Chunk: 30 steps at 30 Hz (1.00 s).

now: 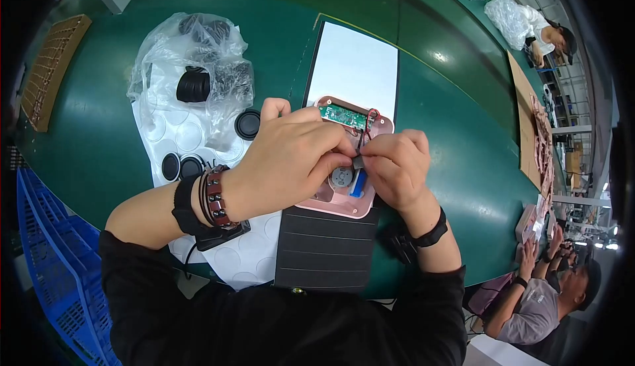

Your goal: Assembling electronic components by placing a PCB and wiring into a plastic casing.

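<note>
A pink plastic housing [339, 207] lies open before me, partly on a white sheet and a black ribbed mat. Inside it are a green circuit board [347, 116], a round grey motor-like part [342, 178] and a blue part [359, 184]. Red and black wires [368, 124] run from the board down to my fingertips. My left hand [291, 154] reaches over the housing, thumb and forefinger pinched on a small grey piece [358, 162] at the wires. From the other side my right hand [399, 167] pinches the same piece. My fingers hide most of it.
Left of the housing, a clear plastic bag [225, 95] holds black round parts; more black rings [248, 124] lie on white sheets. A cardboard tray [56, 72] is at far left, blue crates [59, 260] below. Two people work along the right, beside pink parts [542, 141].
</note>
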Tool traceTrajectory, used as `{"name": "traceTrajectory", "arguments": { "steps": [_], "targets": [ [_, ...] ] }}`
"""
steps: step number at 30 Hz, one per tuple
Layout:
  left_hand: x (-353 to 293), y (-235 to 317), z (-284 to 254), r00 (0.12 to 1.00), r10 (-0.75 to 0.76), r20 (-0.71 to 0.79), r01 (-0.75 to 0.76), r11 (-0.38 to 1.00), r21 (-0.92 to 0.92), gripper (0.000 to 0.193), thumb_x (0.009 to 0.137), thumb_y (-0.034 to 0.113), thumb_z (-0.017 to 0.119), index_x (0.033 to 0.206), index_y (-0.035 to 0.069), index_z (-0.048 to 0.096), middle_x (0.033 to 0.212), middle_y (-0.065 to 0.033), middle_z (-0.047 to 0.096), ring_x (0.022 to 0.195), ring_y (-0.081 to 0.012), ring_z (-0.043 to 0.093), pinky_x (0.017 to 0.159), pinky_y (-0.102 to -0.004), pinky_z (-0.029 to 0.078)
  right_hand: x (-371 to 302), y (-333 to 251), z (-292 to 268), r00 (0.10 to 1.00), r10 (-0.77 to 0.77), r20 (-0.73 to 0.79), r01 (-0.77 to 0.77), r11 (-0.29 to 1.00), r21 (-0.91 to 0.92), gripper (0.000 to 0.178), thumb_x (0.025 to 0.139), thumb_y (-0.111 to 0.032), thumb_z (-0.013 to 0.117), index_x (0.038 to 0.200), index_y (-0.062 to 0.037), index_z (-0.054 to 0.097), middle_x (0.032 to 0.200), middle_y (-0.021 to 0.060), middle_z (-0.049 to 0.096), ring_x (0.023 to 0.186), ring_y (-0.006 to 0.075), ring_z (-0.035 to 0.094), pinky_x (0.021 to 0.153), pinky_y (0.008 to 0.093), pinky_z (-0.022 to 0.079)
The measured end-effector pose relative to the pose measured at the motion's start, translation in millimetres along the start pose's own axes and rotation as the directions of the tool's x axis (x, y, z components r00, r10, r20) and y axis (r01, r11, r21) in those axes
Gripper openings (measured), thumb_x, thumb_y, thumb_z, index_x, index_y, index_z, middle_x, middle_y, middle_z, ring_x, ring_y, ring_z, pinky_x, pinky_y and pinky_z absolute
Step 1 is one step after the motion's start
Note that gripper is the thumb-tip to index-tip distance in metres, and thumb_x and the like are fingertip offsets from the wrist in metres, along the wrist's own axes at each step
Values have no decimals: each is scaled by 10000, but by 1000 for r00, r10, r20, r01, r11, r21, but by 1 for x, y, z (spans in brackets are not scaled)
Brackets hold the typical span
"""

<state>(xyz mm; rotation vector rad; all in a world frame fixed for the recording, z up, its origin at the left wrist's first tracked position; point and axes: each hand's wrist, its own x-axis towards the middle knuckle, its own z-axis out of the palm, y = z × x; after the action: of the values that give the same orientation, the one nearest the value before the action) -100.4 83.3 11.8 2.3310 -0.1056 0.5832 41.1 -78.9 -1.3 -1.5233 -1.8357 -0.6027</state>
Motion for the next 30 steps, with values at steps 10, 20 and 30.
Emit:
{"name": "traceTrajectory", "arguments": {
  "steps": [10, 20, 30],
  "targets": [
    [2, 4, -2, 993, -101, 60, 104, 993, -57, 99, 836, 112, 673, 928, 130, 643, 752, 45, 617, 783, -141, 547, 760, -351, 245, 8, -9, -9, 990, -11, 142, 42, 974, -221, 165, 661, -97, 676, 808, -112, 604, 801, -11, 603, 730, 141, 586, 708, 318, 404],
    [2, 1, 0, 988, -94, 122, 102, 993, -65, 123, 860, 102, 627, 982, 104, 644, 777, 22, 638, 812, -131, 562, 783, -344, 246, 5, -10, 4, 989, 122, -81, -123, 992, -2, 130, 667, -44, 696, 762, -47, 607, 873, 64, 600, 766, 227, 610, 702, 355, 492],
    [7, -3, -7, 980, -67, 188, 72, 997, -19, 56, 848, 98, 632, 899, 114, 651, 790, 18, 638, 783, -128, 551, 780, -348, 247, -1, -3, 4, 1000, -27, 16, 24, 989, 144, 182, 635, -45, 700, 779, -45, 588, 863, 70, 601, 728, 226, 618, 617, 328, 504]
  ]
}}
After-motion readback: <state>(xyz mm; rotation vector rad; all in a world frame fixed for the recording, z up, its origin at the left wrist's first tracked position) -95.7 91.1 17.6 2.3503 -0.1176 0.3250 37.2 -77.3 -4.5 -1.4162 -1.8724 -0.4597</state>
